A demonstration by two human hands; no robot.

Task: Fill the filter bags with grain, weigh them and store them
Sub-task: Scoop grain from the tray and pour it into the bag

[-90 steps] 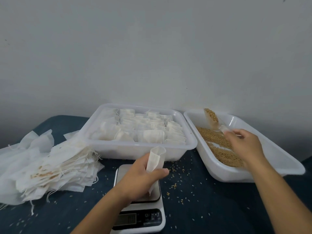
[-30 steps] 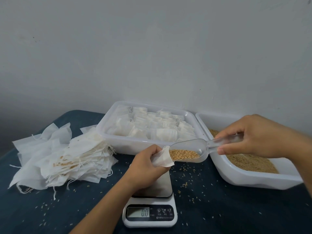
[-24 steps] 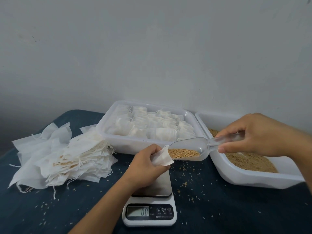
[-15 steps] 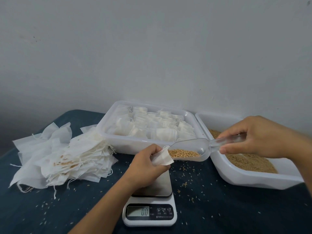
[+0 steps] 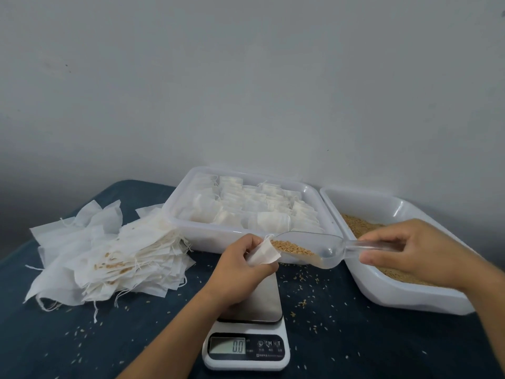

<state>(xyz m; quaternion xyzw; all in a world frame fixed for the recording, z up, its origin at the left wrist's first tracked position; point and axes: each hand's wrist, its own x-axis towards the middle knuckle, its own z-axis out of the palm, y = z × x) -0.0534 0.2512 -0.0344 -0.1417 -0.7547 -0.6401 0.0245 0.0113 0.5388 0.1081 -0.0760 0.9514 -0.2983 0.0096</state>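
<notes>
Filter bag (image 5: 263, 254) is being held over the scale (image 5: 248, 343), pinched in the left hand (image 5: 240, 265), fingers curled round its body, mouth facing right toward the scoop (image 5: 308, 251).

1. Scale: display is showing 0.0, platform is sitting bare under the left hand. Risk: wrist or bag brushing the platform while filling, skewing the zero before weighing.
2. Bag/scoop junction: scoop lip is meeting the bag mouth; whether the lip is inside the opening cannot be told. Risk: mouth is looking narrow and floppy vs. scoop width, so a fast tilt is likely sending grain (image 5: 293, 248) over the edges onto the blue cloth (image 5: 355, 337), where loose kernels are already lying.
3. Right hand (image 5: 415, 251): thumb and fingers are closing round the clear handle, scoop approx. level. Risk: too much tilt is likely overfilling, forcing rework at weighing.
4. Empty bags (image 5: 109, 253): piled at left, strings trailing. Low snag risk.
5. Far: filled-bag tray (image 5: 210, 236) w/ packed rows, grain tray (image 5: 396, 294) beside it. Scoop is hanging just in front of the filled-bag tray; overshoot could be dropping grain there.
</notes>
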